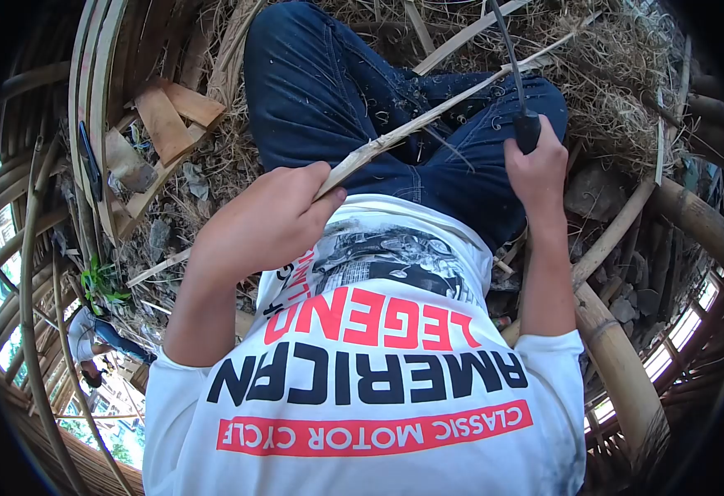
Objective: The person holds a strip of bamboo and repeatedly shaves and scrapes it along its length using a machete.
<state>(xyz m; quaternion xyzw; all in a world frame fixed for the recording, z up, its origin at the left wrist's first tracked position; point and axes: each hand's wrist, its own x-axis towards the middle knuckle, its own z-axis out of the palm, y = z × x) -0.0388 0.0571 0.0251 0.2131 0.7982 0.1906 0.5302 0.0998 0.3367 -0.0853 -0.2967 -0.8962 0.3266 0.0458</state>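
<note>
The left hand [258, 217] is wrapped around the near end of a wooden strip [451, 105], fingers curled over it and the thumb tucked against the side. From that grip the strip slants away to the right, over the jeans [308, 83], its far end beyond the right knee. The right hand [541, 169] is closed around the black handle of a knife [519, 95], whose blade points away from the body and crosses the strip well out from the left fist. Whether the edge touches the wood there or only passes over it is hard to tell from this angle.

The strip seems held only at its near end, so pressure from the blade far out could make it bend, roll or swing in the left fist. A knot or rough fibre could catch the edge and then let go suddenly; with the right knee just under the crossing, a slip could cut the jeans or the leg. A stroke drawn back along the wood would bring the edge towards the left fingers.

Curly shavings [618, 124] lie beyond the right hand and could hide a dropped piece. Flat pieces of wood [162, 124] lie beyond the left hand, out to its left.
</note>
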